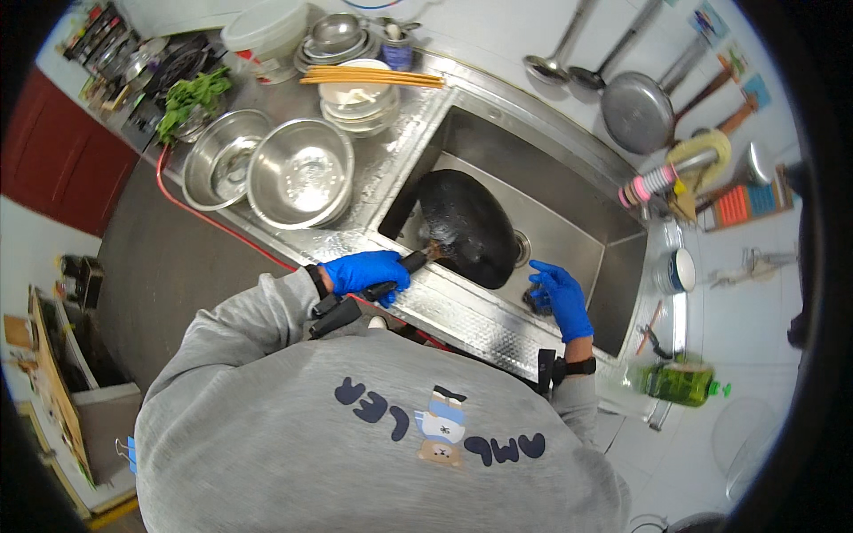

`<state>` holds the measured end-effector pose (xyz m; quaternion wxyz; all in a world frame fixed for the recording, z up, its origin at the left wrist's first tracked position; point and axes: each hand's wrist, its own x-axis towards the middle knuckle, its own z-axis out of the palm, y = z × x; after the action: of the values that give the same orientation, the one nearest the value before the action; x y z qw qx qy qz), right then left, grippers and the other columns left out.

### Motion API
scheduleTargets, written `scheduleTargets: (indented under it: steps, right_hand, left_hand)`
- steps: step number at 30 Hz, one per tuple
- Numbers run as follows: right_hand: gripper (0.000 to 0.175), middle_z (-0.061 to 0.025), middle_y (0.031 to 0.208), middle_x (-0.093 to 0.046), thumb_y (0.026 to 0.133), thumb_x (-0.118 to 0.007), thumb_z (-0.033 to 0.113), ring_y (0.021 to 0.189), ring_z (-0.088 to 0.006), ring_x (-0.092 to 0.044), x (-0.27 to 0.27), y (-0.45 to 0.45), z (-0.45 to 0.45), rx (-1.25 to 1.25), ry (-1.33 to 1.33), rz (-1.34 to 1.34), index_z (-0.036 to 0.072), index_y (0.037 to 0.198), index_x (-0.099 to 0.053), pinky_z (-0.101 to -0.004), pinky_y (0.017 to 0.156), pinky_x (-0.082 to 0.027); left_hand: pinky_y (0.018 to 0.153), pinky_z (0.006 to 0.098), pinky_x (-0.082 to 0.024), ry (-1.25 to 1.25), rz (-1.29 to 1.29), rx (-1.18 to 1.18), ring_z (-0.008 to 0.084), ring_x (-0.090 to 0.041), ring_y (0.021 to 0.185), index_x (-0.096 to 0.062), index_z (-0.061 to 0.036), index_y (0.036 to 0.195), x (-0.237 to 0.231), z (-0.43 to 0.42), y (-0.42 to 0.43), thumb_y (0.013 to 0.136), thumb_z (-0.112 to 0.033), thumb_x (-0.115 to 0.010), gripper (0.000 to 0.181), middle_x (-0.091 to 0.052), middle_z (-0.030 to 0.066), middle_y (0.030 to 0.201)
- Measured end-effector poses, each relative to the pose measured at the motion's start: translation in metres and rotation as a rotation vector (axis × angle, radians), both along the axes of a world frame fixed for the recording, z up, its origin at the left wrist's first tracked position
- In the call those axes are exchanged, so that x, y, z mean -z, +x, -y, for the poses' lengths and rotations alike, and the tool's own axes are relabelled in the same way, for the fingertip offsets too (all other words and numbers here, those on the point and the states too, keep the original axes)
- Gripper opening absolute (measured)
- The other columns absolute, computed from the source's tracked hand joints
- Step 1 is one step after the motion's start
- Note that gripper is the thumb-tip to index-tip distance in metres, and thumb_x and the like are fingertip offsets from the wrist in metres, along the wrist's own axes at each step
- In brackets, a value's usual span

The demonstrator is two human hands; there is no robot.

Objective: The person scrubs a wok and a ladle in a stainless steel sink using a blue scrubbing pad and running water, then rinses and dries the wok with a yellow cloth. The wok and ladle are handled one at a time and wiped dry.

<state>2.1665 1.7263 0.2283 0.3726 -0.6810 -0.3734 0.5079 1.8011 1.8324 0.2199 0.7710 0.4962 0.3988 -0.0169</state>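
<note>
A black wok [466, 226] lies tilted in the stainless steel sink [593, 260], its dark underside showing. My left hand [370, 274], in a blue glove, grips the wok's black handle [414, 261] over the sink's front edge. To the right of the wok, my right hand [558, 296], also blue-gloved, is over the front of the sink with its fingers curled near a dark scrubber [537, 300]. The hand partly covers the scrubber, which seems to be held in or under the fingers. The drain [522, 249] shows beside the wok.
Steel basins [300, 174] and stacked bowls [360, 113] with chopsticks [373, 76] across them stand left of the sink. Leafy greens [193, 100] lie farther left. A green detergent bottle [680, 383] is at the right. Ladles and a frying pan [638, 112] hang on the wall.
</note>
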Motion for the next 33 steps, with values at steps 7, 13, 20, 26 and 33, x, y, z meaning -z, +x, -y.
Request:
scheduleTargets:
  steps: [7, 13, 20, 26, 33]
  right_hand:
    - [0.028, -0.0065, 0.093, -0.065, 0.091, -0.053, 0.02, 0.069, -0.0101, -0.058, 0.009, 0.033, 0.017, 0.029, 0.035, 0.0, 0.01, 0.116, -0.062, -0.0245, 0.061, -0.049]
    - [0.028, -0.0068, 0.096, -0.064, 0.094, -0.049, 0.022, 0.073, -0.0111, -0.058, -0.001, 0.088, 0.032, 0.186, 0.063, 0.07, 0.012, 0.117, -0.062, -0.0243, 0.065, -0.048]
    - [0.031, -0.0047, 0.1, -0.064, 0.095, -0.047, 0.027, 0.076, -0.0113, -0.057, -0.007, 0.11, 0.039, 0.187, 0.009, 0.117, 0.014, 0.12, -0.06, -0.0244, 0.068, -0.048]
    - [0.03, -0.0044, 0.1, -0.064, 0.095, -0.047, 0.027, 0.076, -0.0111, -0.058, -0.004, 0.108, 0.037, 0.167, 0.021, 0.098, 0.015, 0.119, -0.06, -0.0243, 0.068, -0.048]
    - [0.029, -0.0066, 0.097, -0.065, 0.094, -0.049, 0.025, 0.074, -0.0125, -0.059, 0.0, 0.107, 0.042, 0.186, 0.051, 0.068, 0.012, 0.117, -0.062, -0.0252, 0.066, -0.049]
  left_hand:
    - [0.044, 0.0234, -0.039, -0.077, -0.163, 0.08, 0.0098, -0.047, 0.047, -0.055, -0.0093, 0.082, -0.018, -0.003, 0.023, 0.085, -0.035, -0.064, 0.027, -0.05, 0.0001, 0.059]
    - [0.05, 0.0229, -0.045, -0.117, -0.208, 0.077, 0.0083, -0.051, 0.056, -0.058, -0.0069, 0.093, -0.032, -0.002, 0.037, 0.083, -0.032, -0.065, 0.028, -0.054, -0.0001, 0.068]
    - [0.049, 0.0234, -0.042, 0.06, -0.324, 0.058, 0.0098, -0.048, 0.054, -0.057, -0.0065, 0.088, -0.038, 0.01, 0.047, 0.082, -0.031, -0.064, 0.026, -0.051, 0.0003, 0.066]
    - [0.047, 0.0221, -0.038, 0.091, -0.28, -0.055, 0.0071, -0.044, 0.052, -0.06, -0.008, 0.094, -0.056, 0.01, 0.057, 0.08, -0.033, -0.066, 0.029, -0.047, -0.0032, 0.066]
    - [0.048, 0.0183, -0.034, -0.07, -0.163, -0.18, 0.0041, -0.043, 0.054, -0.06, -0.0046, 0.107, -0.08, 0.017, 0.055, 0.088, -0.023, -0.057, 0.027, -0.046, -0.004, 0.069]
